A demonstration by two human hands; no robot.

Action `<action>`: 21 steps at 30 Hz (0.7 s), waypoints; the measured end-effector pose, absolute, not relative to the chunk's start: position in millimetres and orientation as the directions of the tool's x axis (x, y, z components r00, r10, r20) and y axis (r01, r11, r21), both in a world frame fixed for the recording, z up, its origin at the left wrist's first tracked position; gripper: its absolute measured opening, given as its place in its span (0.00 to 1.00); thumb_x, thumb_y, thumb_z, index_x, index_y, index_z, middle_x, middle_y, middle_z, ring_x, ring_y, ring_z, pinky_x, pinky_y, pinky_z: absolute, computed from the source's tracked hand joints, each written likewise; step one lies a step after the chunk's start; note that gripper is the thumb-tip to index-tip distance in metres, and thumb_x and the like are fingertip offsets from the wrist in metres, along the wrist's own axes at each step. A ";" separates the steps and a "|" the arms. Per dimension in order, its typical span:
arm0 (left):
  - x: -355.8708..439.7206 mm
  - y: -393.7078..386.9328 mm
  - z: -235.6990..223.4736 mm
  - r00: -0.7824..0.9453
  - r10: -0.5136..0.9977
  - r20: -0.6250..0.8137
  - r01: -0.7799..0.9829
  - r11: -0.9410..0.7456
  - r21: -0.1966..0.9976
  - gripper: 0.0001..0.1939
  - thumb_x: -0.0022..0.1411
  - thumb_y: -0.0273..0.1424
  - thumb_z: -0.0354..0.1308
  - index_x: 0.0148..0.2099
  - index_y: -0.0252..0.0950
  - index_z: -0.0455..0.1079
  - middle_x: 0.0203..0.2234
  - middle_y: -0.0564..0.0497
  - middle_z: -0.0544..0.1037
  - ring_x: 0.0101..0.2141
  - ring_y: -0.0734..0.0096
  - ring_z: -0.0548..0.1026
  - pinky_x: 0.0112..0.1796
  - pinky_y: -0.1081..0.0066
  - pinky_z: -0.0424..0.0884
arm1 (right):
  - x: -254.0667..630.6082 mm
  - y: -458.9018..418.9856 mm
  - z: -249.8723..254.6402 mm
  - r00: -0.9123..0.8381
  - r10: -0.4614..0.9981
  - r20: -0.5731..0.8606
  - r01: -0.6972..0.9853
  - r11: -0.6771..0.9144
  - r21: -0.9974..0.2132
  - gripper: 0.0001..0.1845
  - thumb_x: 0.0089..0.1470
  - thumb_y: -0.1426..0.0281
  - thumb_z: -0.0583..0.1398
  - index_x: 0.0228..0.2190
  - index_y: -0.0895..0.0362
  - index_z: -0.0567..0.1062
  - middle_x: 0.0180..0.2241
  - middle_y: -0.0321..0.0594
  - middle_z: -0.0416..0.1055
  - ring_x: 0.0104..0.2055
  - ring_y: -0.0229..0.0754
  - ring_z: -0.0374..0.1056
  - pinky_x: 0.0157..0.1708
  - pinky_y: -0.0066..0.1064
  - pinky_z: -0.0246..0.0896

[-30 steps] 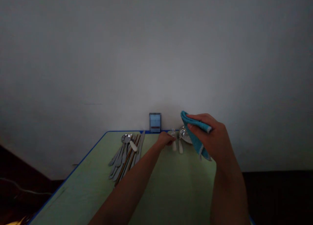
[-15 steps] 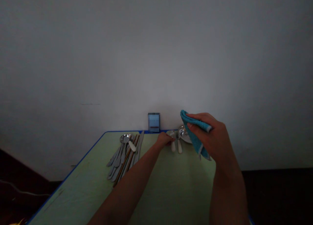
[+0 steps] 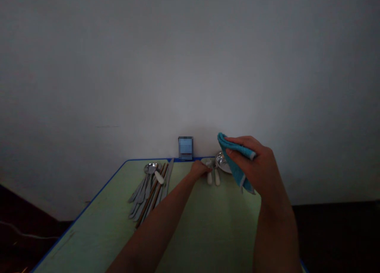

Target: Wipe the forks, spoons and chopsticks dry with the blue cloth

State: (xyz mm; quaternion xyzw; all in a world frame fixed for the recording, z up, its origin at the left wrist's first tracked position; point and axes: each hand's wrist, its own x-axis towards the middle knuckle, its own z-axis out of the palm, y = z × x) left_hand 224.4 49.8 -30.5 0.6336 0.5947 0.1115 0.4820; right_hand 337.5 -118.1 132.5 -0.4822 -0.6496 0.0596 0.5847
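We've got the cutlery pile (image 3: 148, 194) on the bench (image 3: 97, 225) at 11 o'clock, forks (image 3: 209, 177) at 12, dish (image 3: 222, 163) behind them at 1.

Dining area: cutlery (image 3: 148, 194) on green table (image 3: 101, 229)

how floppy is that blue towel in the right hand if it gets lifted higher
The blue terry towel will probably behave as quite floppy: it droops in a loose fold below the right hand instead of standing stiffly. Its soft, looped-looking pile suggests it is light for its size and unlikely to hold a shape.
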 end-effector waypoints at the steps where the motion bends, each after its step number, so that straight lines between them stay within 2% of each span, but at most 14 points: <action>1: 224.8 49.7 -31.3 0.269 0.860 -0.434 0.649 0.171 0.741 0.14 0.62 0.34 0.53 0.49 0.34 0.66 0.45 0.46 0.71 0.40 0.65 0.72 0.40 0.61 0.71 | 337.5 -118.1 132.7 0.151 0.694 0.704 0.557 0.529 -0.640 0.12 0.47 0.74 0.62 0.36 0.53 0.76 0.36 0.38 0.73 0.38 0.39 0.69 0.39 0.34 0.65; 16: 222.4 53.9 -40.8 0.275 0.860 -0.429 0.689 0.135 0.712 0.15 0.62 0.34 0.53 0.49 0.34 0.66 0.45 0.46 0.71 0.41 0.63 0.72 0.40 0.60 0.71 | 339.2 -117.2 131.8 0.143 0.692 0.708 0.548 0.540 -0.639 0.12 0.47 0.74 0.61 0.37 0.52 0.76 0.37 0.38 0.73 0.39 0.41 0.69 0.41 0.37 0.65; 21: 224.1 53.2 -39.1 0.280 0.857 -0.432 0.692 0.132 0.710 0.15 0.62 0.34 0.54 0.49 0.33 0.66 0.45 0.46 0.71 0.41 0.63 0.72 0.40 0.60 0.71 | 338.3 -116.7 131.5 0.154 0.692 0.706 0.539 0.540 -0.646 0.12 0.47 0.74 0.61 0.36 0.53 0.76 0.37 0.38 0.73 0.39 0.40 0.69 0.41 0.35 0.65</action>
